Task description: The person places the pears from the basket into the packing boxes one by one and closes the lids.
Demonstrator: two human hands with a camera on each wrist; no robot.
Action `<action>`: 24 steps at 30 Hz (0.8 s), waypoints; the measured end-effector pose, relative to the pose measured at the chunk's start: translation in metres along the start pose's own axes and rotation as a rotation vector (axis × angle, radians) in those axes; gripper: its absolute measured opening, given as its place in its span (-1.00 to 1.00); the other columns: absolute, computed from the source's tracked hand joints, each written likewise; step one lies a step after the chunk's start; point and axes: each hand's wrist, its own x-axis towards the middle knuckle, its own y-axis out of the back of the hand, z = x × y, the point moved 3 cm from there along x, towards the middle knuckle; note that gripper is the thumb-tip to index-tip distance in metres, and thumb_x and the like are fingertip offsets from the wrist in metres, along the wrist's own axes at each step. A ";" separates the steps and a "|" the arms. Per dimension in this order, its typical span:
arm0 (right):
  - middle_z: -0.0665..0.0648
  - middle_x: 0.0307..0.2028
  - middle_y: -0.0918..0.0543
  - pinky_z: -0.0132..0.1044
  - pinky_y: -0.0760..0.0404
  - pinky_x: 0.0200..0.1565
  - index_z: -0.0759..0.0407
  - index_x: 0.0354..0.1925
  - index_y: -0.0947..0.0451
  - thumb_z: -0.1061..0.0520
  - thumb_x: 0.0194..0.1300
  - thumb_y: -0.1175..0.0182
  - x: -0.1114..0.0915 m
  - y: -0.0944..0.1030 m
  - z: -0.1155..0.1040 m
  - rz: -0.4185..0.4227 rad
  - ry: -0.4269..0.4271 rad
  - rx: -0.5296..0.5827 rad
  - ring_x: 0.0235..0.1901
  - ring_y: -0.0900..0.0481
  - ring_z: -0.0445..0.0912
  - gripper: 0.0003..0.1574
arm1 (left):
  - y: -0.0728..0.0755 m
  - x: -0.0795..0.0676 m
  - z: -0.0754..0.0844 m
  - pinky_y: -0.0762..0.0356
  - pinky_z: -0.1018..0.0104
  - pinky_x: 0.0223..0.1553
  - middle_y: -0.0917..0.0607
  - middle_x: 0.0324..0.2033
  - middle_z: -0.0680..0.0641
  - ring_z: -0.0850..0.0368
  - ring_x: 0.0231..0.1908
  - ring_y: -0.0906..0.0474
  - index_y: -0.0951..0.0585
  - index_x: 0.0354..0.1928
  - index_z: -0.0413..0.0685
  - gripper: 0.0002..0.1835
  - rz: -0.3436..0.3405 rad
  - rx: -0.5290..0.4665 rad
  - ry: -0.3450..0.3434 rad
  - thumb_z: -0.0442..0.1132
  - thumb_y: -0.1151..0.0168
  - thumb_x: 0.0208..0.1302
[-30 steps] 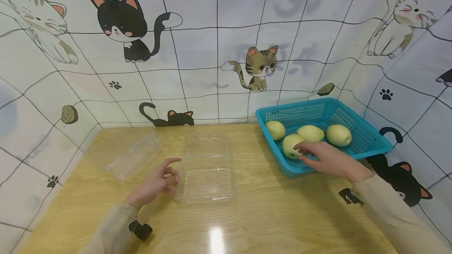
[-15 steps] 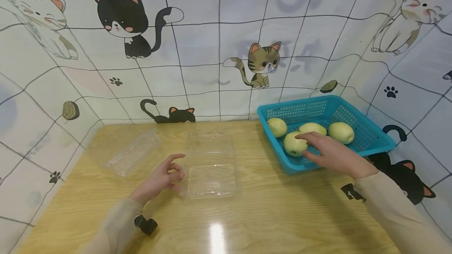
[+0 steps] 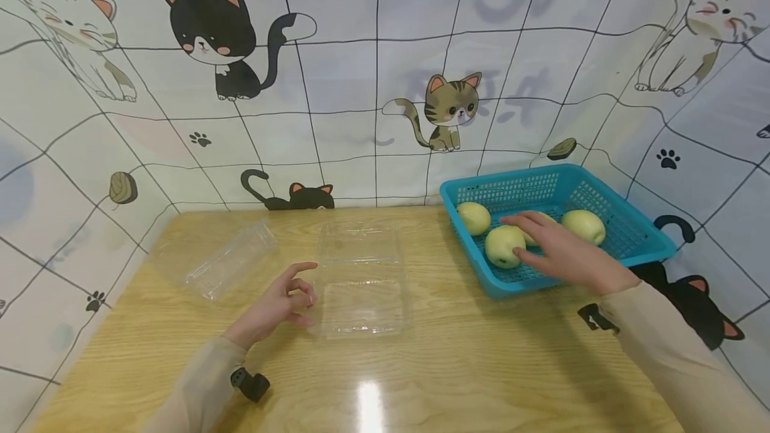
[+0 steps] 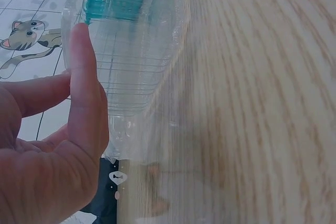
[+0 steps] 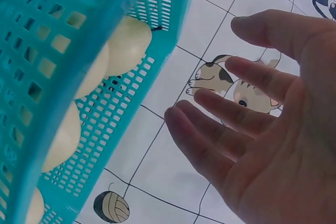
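A blue plastic basket (image 3: 640, 246) at the right of the table holds several pale yellow-green pears (image 3: 504, 246). My right hand (image 3: 565, 252) hovers over its near side, fingers spread and slightly bent, overlapping the nearest pears in the head view. In the right wrist view, that hand (image 5: 262, 114) has nothing between thumb and fingers, and a pear (image 5: 128, 45) with a dark stem shows in the basket. Left of centre lies an unfolded clear plastic clamshell box (image 3: 361, 306). My left hand (image 3: 278, 303) is at its left edge, fingers loosely bent; in the left wrist view the fingertips meet the clear wall (image 4: 131, 72).
Another clear plastic container (image 3: 231, 262) lies at the back left of the wooden table (image 3: 445, 366). A white cloth backdrop (image 3: 349, 85) with printed cats rises behind and along both sides. Each wrist carries a small black camera (image 3: 250, 384).
My right hand has drawn slightly to the right and its thumb and fingers have spread wider above the pears. The left hand stays at the clamshell box's edge. The head view has shifted slightly.
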 end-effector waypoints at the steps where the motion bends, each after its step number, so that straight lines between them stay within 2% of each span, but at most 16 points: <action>1: 0.42 0.25 -0.29 0.18 -0.49 0.01 0.31 0.35 -0.24 0.17 0.38 -0.16 0.001 0.001 0.000 0.002 -0.002 -0.008 0.18 -0.33 0.31 -0.35 | 0.000 0.000 0.000 -0.68 0.03 -0.36 -0.42 -0.27 -0.17 -0.08 -0.25 -0.45 -0.05 0.43 -0.21 -0.31 0.000 0.000 0.000 -0.55 0.01 0.29; 14: 0.38 0.16 -0.41 0.16 -0.50 -0.01 0.31 0.19 -0.43 0.17 0.38 -0.13 0.014 0.010 0.002 0.003 -0.005 -0.083 0.11 -0.43 0.28 -0.54 | 0.000 0.000 0.000 -0.68 0.04 -0.37 -0.42 -0.27 -0.19 -0.07 -0.25 -0.45 -0.04 0.43 -0.22 -0.29 0.003 0.006 0.005 -0.56 0.00 0.26; 24: 0.40 0.12 -0.46 0.16 -0.50 -0.01 0.34 0.17 -0.44 0.17 0.35 -0.17 0.023 0.011 0.008 -0.052 -0.034 -0.065 0.07 -0.46 0.29 -0.53 | -0.001 0.000 -0.001 -0.68 0.05 -0.38 -0.42 -0.27 -0.17 -0.04 -0.27 -0.45 -0.04 0.43 -0.21 -0.30 0.007 0.000 0.002 -0.56 0.01 0.27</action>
